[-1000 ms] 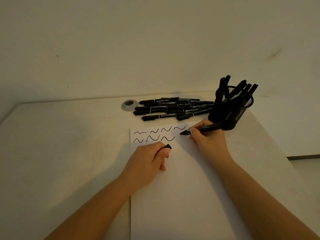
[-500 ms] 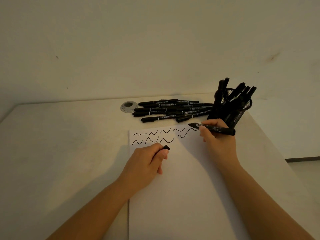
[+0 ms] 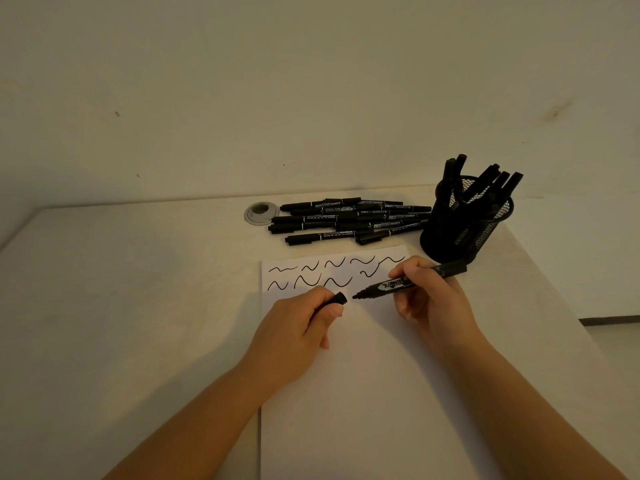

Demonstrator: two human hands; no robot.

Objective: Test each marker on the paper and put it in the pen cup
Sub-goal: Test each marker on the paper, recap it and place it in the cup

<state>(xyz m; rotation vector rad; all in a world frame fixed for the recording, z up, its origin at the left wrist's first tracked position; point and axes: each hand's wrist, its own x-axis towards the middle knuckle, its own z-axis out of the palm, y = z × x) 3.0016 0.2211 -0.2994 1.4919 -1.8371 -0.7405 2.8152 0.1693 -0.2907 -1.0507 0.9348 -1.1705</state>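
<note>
The right hand's [image 3: 431,299] fingers and thumb are curled around the middle of an uncapped black marker [image 3: 410,280], pinching its barrel near a white printed label. The marker lies nearly level, its dark tip pointing left and slightly down, just above the sheet; whether the tip touches the paper cannot be told. Its back end sticks out past the knuckles toward the pen cup. The right wrist and bare forearm run down to the lower right corner.

The left hand's [image 3: 298,327] fingers are folded into a loose fist, with the thumb and forefinger gripping a small black cap [image 3: 340,298]. The cap's open end faces right, just beside the marker tip with a narrow gap between. The side of the fist rests on the paper, and the left forearm stretches to the bottom edge.

The paper [image 3: 363,393] is a white sheet lying on a pale table [image 3: 121,306]. Two rows of short black squiggles run along its top edge. Beyond the sheet lies a pile of capped black markers [image 3: 349,220], side by side. At the pile's left end is a small round disc [image 3: 261,213]. To the right stands a black mesh pen cup [image 3: 467,226], upright, holding several markers that lean outward.
</note>
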